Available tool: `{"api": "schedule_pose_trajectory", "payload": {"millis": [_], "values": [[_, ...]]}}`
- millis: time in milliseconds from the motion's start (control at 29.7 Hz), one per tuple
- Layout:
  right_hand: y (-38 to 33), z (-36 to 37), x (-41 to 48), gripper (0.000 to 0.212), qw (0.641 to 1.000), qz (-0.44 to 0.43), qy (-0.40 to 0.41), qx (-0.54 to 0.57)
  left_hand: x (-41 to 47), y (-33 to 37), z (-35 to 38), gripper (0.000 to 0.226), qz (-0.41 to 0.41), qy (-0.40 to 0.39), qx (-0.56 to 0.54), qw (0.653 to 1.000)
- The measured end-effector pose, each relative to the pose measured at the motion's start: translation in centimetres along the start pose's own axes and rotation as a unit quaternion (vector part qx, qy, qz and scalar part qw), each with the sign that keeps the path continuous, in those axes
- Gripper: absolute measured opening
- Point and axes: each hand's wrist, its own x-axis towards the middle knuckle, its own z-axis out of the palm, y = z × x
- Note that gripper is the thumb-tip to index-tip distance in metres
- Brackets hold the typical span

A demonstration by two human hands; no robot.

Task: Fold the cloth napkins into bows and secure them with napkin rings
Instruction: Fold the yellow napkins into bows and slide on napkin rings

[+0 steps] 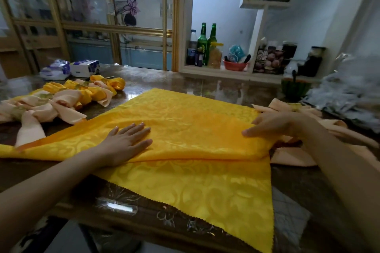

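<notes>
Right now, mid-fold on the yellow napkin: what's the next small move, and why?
Probably slide the left hand rightward along the fold to flatten it. It lies flat on the yellow napkin, the right hand seems to pinch the fold's right end, and the folded edge bulges up there.

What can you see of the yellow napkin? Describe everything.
The yellow napkin is shiny cloth with a swirl pattern and zigzag-cut edges. It lies on the table, folded over once, a corner overhanging the near edge. The left hand presses flat on it; the right hand touches its right end.
</notes>
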Motion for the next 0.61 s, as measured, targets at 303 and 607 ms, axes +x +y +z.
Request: {"api": "schedule_pose_trajectory", "payload": {"millis": [303,607], "values": [[3.9,-1.4,-6.2,0.071,0.988,0.049,-0.029,-0.144,-1.6,3.5,-1.4,0.107,-0.006,0.006,-0.079,0.997],[-1.2,7.1,-6.7,0.041,0.944,-0.169,0.246,-0.141,-4.4,9.3,0.8,0.074,0.013,-0.056,0.000,0.998]]}}
